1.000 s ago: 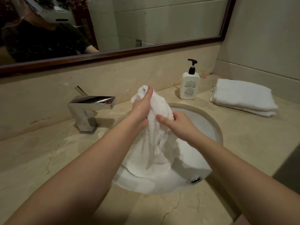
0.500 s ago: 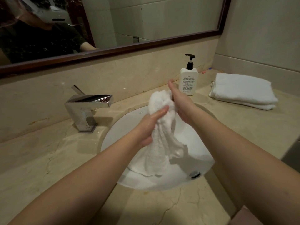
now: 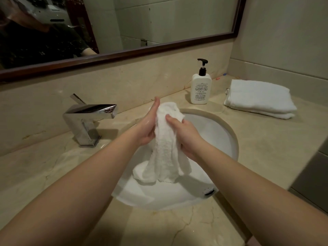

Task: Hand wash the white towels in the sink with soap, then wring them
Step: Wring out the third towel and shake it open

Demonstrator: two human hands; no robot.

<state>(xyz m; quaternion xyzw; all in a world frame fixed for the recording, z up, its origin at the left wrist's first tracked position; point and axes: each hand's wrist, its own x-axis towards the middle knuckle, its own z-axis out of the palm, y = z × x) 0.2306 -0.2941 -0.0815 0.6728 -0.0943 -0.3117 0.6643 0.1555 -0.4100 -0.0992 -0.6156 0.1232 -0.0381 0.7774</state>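
Head view: both hands, left [image 3: 147, 128] flat, right [image 3: 184, 134] gripping, squeeze the towel [image 3: 165, 148], hiding its middle.

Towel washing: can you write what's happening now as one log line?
step: scrubbing | left hand: flat against wet towel | right hand: gripping it | over sink | folded towels: waiting

White towel [image 3: 166, 144], bunched upright above the sink [image 3: 229, 137], its lower end draped in the basin; folded towels [image 3: 259, 98] stacked on the bench [image 3: 257, 139]; soap bottle [image 3: 201, 87] upright.
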